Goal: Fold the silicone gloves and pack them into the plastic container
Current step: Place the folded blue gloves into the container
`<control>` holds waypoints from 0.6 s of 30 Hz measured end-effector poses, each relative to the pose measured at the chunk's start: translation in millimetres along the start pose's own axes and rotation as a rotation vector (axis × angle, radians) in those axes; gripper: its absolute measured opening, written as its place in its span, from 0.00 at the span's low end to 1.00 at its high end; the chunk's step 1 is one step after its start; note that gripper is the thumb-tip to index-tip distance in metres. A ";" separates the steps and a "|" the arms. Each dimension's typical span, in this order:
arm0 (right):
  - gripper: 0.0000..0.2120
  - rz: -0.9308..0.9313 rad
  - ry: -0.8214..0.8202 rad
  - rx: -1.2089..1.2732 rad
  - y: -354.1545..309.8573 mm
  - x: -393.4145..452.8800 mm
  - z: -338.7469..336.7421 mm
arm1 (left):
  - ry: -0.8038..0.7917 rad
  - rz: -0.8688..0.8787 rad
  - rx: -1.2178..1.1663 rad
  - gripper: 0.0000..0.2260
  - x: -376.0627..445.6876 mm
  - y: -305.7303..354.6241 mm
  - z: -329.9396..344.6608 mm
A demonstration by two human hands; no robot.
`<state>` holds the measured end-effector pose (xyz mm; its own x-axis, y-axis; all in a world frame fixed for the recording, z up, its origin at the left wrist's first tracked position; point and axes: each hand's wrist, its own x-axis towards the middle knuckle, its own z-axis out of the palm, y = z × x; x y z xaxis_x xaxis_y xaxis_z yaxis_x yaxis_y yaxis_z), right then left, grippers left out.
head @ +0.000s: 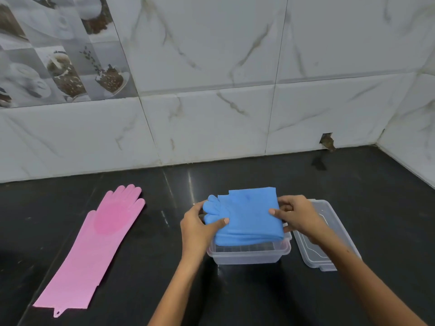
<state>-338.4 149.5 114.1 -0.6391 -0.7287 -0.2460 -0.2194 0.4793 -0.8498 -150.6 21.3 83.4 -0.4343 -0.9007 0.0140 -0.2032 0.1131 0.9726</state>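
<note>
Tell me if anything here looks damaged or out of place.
Yes: the wall tile has a broken hole at its base, right of the container. The pink glove lies flat and unfolded.

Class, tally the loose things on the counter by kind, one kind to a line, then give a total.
Gloves: 2, a blue glove and a pink glove
Containers: 1, the container
Lids: 1, the lid
Total: 4

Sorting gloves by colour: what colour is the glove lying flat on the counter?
Pink glove, seen best in the head view.
</note>
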 end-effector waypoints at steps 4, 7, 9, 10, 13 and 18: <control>0.21 -0.007 0.081 -0.134 14.3 -0.8 6.7 | -0.049 0.058 0.175 0.20 -7.1 -1.7 3.9; 0.24 -0.047 0.146 -0.257 23.4 -1.7 13.2 | -0.085 0.062 0.274 0.19 -8.2 -4.3 6.0; 0.25 -0.066 0.165 -0.344 28.5 -1.8 17.8 | -0.105 0.081 0.331 0.18 -8.3 -7.0 7.3; 0.24 -0.078 0.166 -0.396 30.2 -1.8 19.8 | -0.114 0.085 0.346 0.16 -7.9 -9.2 8.2; 0.21 -0.131 0.169 -0.531 33.2 -0.8 25.9 | -0.125 0.067 0.414 0.11 -4.4 -15.9 10.4; 0.23 -0.169 0.111 -0.707 39.2 -1.5 34.8 | -0.120 0.052 0.667 0.13 -5.9 -9.3 12.2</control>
<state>-320.4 152.4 64.9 -0.6168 -0.7850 -0.0580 -0.7207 0.5929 -0.3592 -156.9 30.7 71.5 -0.5448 -0.8386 -0.0063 -0.6606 0.4245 0.6192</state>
